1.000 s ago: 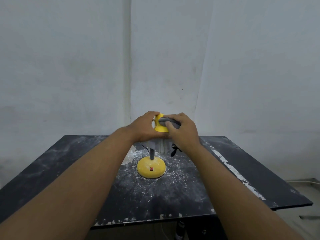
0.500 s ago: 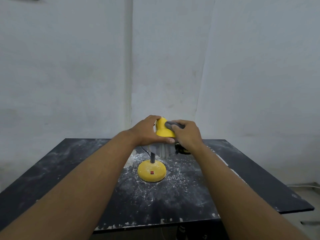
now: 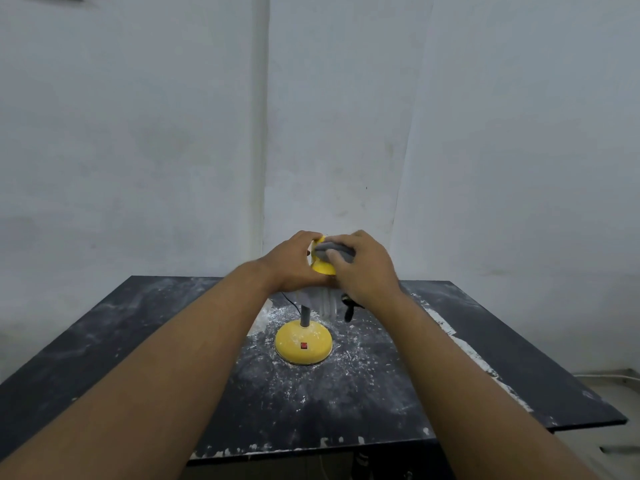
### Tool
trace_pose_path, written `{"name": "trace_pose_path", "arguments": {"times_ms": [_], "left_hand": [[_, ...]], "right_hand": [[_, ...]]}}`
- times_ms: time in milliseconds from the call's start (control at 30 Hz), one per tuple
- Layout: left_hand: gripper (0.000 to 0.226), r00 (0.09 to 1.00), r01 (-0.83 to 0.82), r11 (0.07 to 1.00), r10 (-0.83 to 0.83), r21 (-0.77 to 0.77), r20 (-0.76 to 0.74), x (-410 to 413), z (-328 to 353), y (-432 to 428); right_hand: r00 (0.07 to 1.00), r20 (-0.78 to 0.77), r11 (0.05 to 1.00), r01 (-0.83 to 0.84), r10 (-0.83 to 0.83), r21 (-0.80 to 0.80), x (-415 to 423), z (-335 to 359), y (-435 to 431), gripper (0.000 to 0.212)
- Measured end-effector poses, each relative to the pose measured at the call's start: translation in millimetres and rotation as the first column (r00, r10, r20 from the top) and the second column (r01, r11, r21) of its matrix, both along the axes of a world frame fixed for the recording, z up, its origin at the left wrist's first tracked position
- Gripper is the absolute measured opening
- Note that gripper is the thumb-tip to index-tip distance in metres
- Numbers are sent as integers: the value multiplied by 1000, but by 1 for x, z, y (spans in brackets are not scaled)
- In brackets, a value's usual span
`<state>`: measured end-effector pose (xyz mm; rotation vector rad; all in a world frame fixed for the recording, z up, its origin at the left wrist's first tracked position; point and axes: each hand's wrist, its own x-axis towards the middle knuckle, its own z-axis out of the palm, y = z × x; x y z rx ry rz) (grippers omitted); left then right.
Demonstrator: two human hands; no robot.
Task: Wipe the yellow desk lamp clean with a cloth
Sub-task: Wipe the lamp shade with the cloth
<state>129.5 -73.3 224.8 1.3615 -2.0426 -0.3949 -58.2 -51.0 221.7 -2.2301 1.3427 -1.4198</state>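
Note:
The yellow desk lamp (image 3: 304, 345) stands in the middle of the black table on a round yellow base with a red switch, and a grey stem rises from it. Its yellow shade (image 3: 322, 267) is mostly hidden between my hands. My left hand (image 3: 295, 263) grips the shade from the left side. My right hand (image 3: 363, 268) presses a folded grey cloth (image 3: 334, 252) onto the top of the shade from the right.
White dust and flakes lie on the black table (image 3: 138, 341) around the lamp base. A black cord and plug (image 3: 349, 310) hang behind the lamp at the right. White walls stand close behind the table, and the table's front edge is near me.
The cloth under my right hand has slid leftward over the top of the shade, covering more of it. My left hand keeps its grip on the shade.

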Motion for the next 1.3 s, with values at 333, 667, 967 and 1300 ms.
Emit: {"name": "trace_pose_path", "arguments": {"times_ms": [333,667,967,1300], "left_hand": [[124,1000,1,1000,-1,-5,30,-5,1,6],[128,998,-1,1000,0,15,62,-8,6,7],[129,999,1,999,-2,32,54,-6,3,4],[124,999,3,999,-5,33,48,-6,5,4]], "right_hand": [[994,97,998,55,-59,43,-11,-14,2,24],[986,140,994,81,-92,80,-15,-20,3,26],[959,279,996,28,-50,80,-19,-30,8,23],[935,344,996,75,-90,58,-18,-39,12,25]]}}
